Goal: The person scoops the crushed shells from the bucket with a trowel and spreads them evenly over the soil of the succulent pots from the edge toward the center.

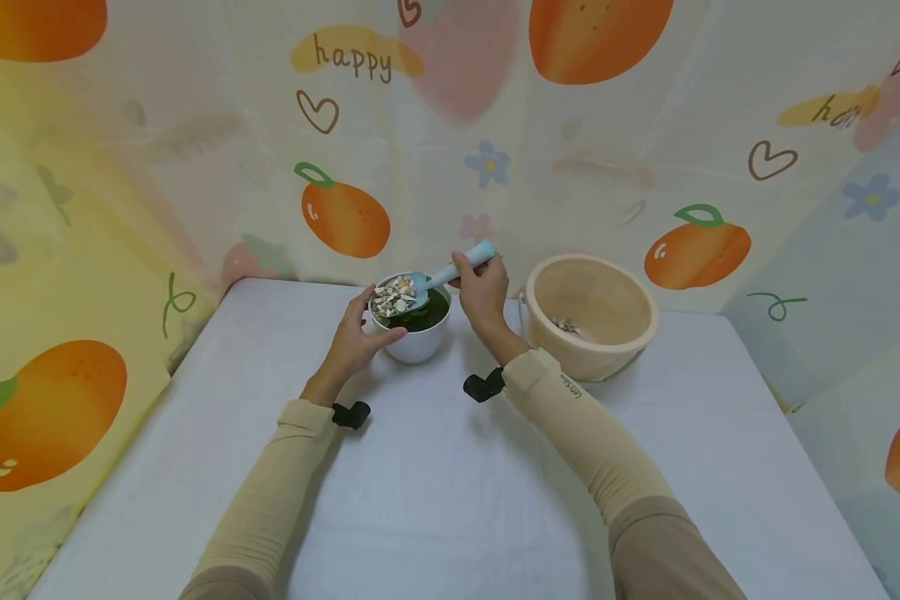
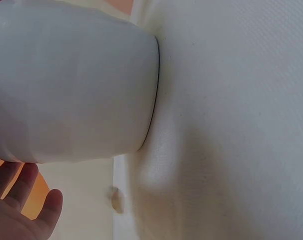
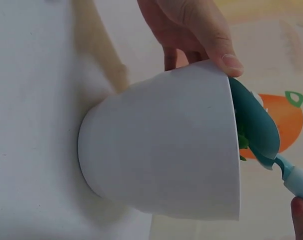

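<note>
A white flower pot (image 1: 414,346) stands on the table with green leaves (image 1: 437,310) inside it. My left hand (image 1: 352,342) holds the pot at its left side; in the right wrist view the thumb lies on the rim and the fingers pass behind. My right hand (image 1: 483,293) grips the pale blue handle of a small hand trowel (image 1: 450,271). Small light-coloured pebbles (image 1: 393,296) heap its blade, which lies over the pot's mouth. From the right wrist view, the teal underside of the trowel blade (image 3: 261,125) shows at the rim beside the leaves.
To the right of the pot stands a wide beige bucket (image 1: 591,362), with a few pebbles (image 1: 565,325) on its bottom. A white cloth (image 1: 450,500) covers the table. Behind hangs a printed curtain (image 1: 435,192) with oranges, close to the table's back edge.
</note>
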The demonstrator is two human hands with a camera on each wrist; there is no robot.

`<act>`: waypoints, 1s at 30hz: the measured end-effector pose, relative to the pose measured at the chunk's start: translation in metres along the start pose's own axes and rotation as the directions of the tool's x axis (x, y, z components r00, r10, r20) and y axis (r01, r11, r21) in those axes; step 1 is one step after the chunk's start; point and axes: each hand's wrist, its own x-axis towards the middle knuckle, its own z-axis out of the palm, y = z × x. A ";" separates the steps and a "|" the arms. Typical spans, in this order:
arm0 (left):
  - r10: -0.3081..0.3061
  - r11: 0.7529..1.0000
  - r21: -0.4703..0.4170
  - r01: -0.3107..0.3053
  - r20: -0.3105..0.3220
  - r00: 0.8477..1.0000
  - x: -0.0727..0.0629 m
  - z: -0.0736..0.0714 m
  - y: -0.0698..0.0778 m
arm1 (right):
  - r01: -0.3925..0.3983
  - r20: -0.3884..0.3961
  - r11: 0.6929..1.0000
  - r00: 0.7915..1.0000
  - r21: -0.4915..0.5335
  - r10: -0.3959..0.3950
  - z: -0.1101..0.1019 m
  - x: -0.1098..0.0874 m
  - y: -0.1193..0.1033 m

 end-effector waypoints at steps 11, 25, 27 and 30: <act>0.028 1.000 -0.010 -0.028 -0.033 0.999 -0.005 0.003 0.002 | -0.001 -0.042 1.000 0.999 -0.002 0.001 -0.001 -0.002 -0.001; 0.040 0.998 0.058 -0.040 -0.010 0.999 -0.002 -0.007 0.006 | 0.003 -0.097 1.000 0.995 0.002 -0.003 -0.001 -0.001 -0.002; 0.031 0.998 0.063 -0.032 0.020 0.999 0.001 -0.010 0.006 | 0.011 -0.090 1.000 0.996 -0.002 -0.011 0.000 -0.003 -0.002; 0.015 0.999 0.034 -0.018 0.065 0.998 0.005 -0.010 0.003 | 0.022 -0.087 1.000 0.996 0.001 -0.022 0.003 -0.006 -0.001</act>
